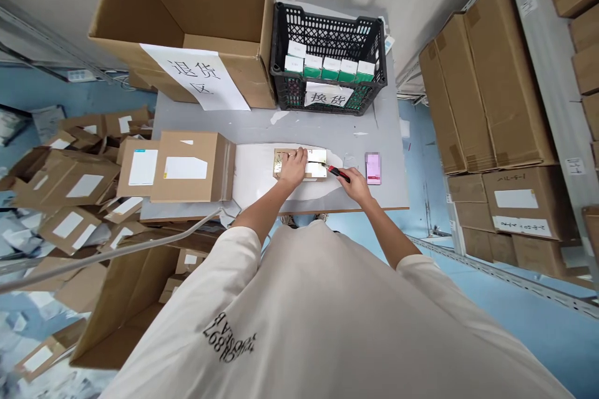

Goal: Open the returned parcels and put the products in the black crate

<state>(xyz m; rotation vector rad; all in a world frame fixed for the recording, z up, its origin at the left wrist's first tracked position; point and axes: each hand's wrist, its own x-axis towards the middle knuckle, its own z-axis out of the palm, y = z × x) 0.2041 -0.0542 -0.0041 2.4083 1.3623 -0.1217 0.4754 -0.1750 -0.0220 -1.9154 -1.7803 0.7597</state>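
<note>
Near your side of the grey table (381, 128), between your two hands, a small carton (316, 169) lies on a pale sheet (255, 184). Your left hand (294, 165) rests upon its top with the fingers somewhat spread, pressing rather than gripping, as it seems. Your right hand (356, 187) has its fingers closed around a red and black utility knife (337, 173), which points to the carton's right end. Whether the blade is already inside the cardboard, I cannot tell.

What could go wrong is mainly a slip. If the blade meets a tough place and you push harder, it may jump toward your left fingers, because they lie ahead of the knife. If it enters too deep, it may scratch any contents. Should your left hand press weakly, the carton may turn on the sheet. The smartphone (373, 168) lies near your right hand, so a wide backward pull could perhaps knock it.

As for its look, the carton is long and low, with brownish sides, a yellowish pattern at the left end and white surfaces at the right, divided by a narrow dark line. It sits flat.
</note>
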